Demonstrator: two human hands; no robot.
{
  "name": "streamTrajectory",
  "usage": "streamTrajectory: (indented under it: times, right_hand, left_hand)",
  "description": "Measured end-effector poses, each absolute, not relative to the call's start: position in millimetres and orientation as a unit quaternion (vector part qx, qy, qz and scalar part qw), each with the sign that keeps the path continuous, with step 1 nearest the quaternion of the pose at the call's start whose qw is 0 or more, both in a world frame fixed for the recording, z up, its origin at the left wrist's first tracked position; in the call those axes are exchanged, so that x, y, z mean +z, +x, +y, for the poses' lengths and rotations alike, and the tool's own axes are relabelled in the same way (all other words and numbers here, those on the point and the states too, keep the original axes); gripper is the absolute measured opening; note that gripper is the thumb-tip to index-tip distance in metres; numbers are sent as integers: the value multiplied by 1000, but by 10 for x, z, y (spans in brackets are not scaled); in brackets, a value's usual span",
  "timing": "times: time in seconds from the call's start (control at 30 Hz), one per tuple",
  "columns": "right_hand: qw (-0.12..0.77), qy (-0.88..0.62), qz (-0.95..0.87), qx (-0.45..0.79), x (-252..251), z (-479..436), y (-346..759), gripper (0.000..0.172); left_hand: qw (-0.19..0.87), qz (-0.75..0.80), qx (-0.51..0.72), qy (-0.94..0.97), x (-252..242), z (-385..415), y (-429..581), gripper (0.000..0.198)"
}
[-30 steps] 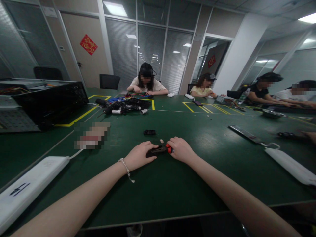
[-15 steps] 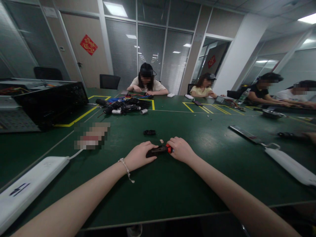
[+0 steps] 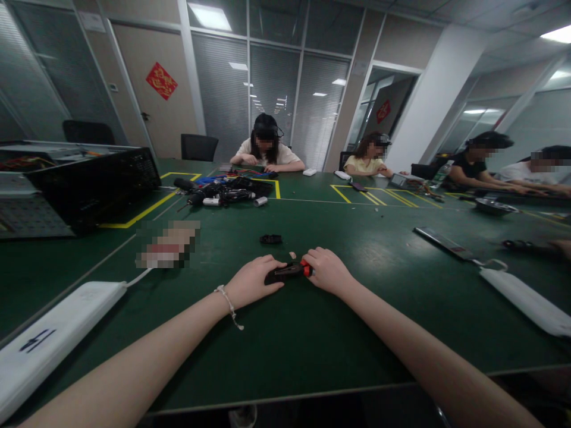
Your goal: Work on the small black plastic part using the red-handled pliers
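While my right hand (image 3: 329, 271) curls around the red-handled pliers (image 3: 291, 270), my left hand (image 3: 250, 279) pinches a dark piece (image 3: 272, 277) at their nose, mid-scene over the green table (image 3: 312, 351); a black part (image 3: 271, 239) lies just beyond, a computer case (image 3: 98, 193) far left.

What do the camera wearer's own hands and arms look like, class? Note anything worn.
Both the left hand and right hand are ungloved; no sleeves show on the forearms. A pale, thin, knotted bracelet with a loose end circles the left wrist.
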State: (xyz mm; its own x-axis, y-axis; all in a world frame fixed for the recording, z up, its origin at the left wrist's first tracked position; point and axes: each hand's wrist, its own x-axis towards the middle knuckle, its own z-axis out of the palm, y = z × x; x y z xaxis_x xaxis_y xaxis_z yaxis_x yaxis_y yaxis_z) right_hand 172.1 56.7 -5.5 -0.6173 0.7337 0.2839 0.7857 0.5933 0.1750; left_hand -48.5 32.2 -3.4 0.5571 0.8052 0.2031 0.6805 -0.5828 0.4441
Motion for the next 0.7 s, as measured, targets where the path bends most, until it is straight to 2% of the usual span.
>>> streamTrajectory:
  times: [0.7]
  right_hand:
    - [85,-428,-887,-152,-61,574,1713,14]
  left_hand:
    - [154,429,193,869,-28,313,-481,39]
